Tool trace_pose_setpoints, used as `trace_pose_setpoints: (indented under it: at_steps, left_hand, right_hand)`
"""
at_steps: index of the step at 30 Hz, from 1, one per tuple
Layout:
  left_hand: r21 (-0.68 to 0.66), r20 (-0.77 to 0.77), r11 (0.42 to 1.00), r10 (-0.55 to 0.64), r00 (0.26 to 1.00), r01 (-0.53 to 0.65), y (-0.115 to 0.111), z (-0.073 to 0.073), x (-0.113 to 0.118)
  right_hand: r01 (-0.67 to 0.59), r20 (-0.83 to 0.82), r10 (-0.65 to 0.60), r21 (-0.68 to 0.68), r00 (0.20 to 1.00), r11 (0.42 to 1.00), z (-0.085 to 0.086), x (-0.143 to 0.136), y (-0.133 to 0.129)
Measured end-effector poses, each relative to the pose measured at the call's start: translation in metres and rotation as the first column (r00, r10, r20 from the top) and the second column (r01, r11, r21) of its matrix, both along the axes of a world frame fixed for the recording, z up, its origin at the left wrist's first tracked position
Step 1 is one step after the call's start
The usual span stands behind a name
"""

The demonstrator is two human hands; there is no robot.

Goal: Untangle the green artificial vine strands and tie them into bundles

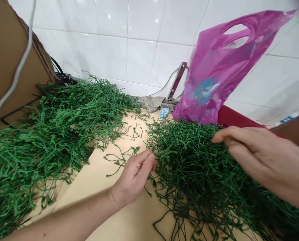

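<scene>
My left hand [136, 175] is closed in a pinch on a few short green cords [167, 153], whose strands stick out to the right and below the fingers. It is at the left edge of a big tangled pile of green cords [197, 167] with knotted or frayed ends. Over the right part of that pile, my right hand [259, 154] has its thumb and fingers drawn together. Anything between those fingertips is hidden. A few loose cords [116, 159] lie on the pale tabletop [89, 204] just left of my left hand.
Another large heap of green cords [71, 113] spreads along the left side, beside a cardboard box [13, 63] and a white cable [26, 53]. A purple plastic bag [214, 67] stands against the tiled wall [141, 57]. Near it are a small blue-and-white item [163, 113] and grey cloth [153, 103].
</scene>
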State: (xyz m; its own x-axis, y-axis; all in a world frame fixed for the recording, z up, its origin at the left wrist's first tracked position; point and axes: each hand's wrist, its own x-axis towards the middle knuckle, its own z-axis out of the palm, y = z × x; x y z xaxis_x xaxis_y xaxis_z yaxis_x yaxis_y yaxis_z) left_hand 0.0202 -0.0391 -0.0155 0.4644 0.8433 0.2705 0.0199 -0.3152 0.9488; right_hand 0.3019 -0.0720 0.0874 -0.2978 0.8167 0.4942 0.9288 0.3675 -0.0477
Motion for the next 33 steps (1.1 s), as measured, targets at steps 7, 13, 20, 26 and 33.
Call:
trace_pose_setpoints:
  at_steps: [7, 13, 20, 26, 33]
  left_hand:
    - [-0.044, 0.033, 0.999, 0.019, 0.999, -0.018, 0.002, -0.004, 0.003]
    - [-0.014, -0.007, 1.0, -0.024, 1.0, 0.023, 0.0, -0.003, 0.002]
    - [-0.092, 0.05, 0.995, -0.023, 0.998, 0.028, -0.001, -0.004, 0.001]
    - [-0.308, 0.184, 0.951, 0.041, 0.982, 0.018, -0.002, -0.007, 0.004]
    - [-0.089, 0.031, 0.996, -0.017, 0.999, 0.02, 0.004, -0.005, 0.001]
  right_hand:
    - [-0.061, -0.009, 0.061, -0.069, 0.998, 0.996, -0.011, -0.031, -0.004]
    - [-0.114, -0.31, 0.006, -0.332, 0.951, 0.936, -0.022, -0.071, -0.008]
    - [-0.335, -0.62, -0.126, -0.572, 0.775, 0.749, -0.033, -0.087, 0.004]
    - [-0.303, -0.641, -0.171, -0.559, 0.748, 0.772, -0.034, -0.084, 0.007]
    - [-0.387, -0.694, -0.186, -0.579, 0.695, 0.717, -0.03, -0.086, 0.007]
